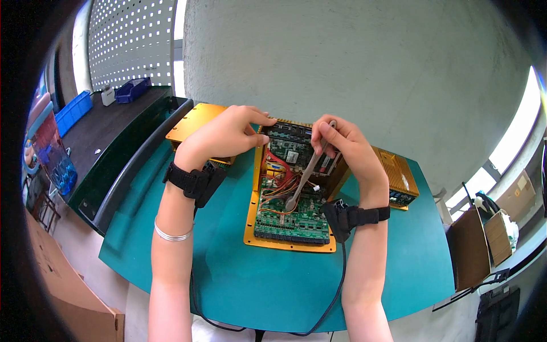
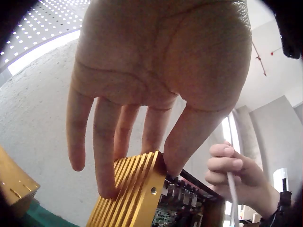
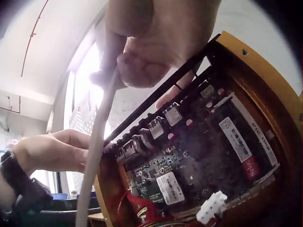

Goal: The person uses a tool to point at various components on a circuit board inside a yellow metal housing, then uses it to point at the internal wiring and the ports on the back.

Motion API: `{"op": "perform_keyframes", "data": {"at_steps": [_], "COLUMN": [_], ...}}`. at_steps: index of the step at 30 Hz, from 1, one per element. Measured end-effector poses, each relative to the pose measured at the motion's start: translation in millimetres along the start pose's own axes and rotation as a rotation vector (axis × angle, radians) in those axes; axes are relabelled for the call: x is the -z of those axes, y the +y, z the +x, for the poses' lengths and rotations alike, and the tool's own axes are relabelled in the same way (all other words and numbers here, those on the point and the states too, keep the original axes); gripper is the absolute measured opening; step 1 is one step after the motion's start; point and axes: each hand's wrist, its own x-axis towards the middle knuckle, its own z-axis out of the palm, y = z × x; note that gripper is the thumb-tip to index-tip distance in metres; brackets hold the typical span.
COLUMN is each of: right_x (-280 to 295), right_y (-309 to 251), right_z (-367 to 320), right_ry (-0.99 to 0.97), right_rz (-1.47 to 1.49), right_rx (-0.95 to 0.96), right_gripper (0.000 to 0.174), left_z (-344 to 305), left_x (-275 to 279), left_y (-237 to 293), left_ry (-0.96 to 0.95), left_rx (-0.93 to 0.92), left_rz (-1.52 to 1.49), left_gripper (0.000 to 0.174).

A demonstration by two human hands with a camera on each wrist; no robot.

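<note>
An opened gold metal case (image 1: 250,231) stands on the table with its inside toward me. Inside are a green circuit board (image 1: 302,221), red, yellow and orange wires (image 1: 278,178) and a raised upper board section (image 3: 161,168). My left hand (image 1: 231,130) grips the case's far left corner, fingers over the finned outer side (image 2: 130,189) and thumb along the inner edge. In my right hand (image 1: 348,149) a long grey tool (image 1: 308,174) is pinched, its widened, rounded lower end over the board beside the wires. A loose white connector (image 3: 211,207) sticks out below the upper boards.
Gold boxes stand on either side, a flat-topped one (image 1: 194,121) at left and a finned one (image 1: 399,178) at right. A dark rail (image 1: 142,154) borders the green table (image 1: 216,273) at left. Black cables (image 1: 342,279) trail from both wrist straps.
</note>
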Motion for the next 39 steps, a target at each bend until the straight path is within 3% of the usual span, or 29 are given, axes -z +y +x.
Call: {"op": "perform_keyframes", "data": {"at_steps": [11, 13, 19, 28, 34, 39], "right_x": [-0.3, 2.2, 3.2, 2.0, 0.6, 2.6], "right_y": [4.6, 9.9, 8.5, 18.5, 10.7, 16.2], "right_z": [2.6, 4.0, 4.6, 8.6, 7.8, 7.8], "right_ry": [0.076, 0.164, 0.137, 0.179, 0.175, 0.227], "right_rz": [0.045, 0.009, 0.019, 0.031, -0.032, 0.058], "right_rx": [0.030, 0.075, 0.055, 0.143, 0.017, 0.071], "right_gripper": [0.026, 0.026, 0.029, 0.026, 0.026, 0.028], "left_z": [-0.5, -0.9, -1.4, -0.3, -0.2, -0.1], "left_x": [-2.5, -0.5, 2.1, 0.5, 0.5, 0.9], "left_y": [-0.3, 3.1, 9.1, 0.8, 3.5, 2.5], "left_ry": [0.054, 0.014, -0.012, -0.001, -0.003, -0.006], "left_rx": [-0.051, 0.020, 0.079, -0.001, 0.035, 0.023], "left_rz": [0.009, 0.019, 0.022, 0.050, 0.044, 0.043], "left_gripper": [0.040, 0.041, 0.041, 0.041, 0.042, 0.042]}}
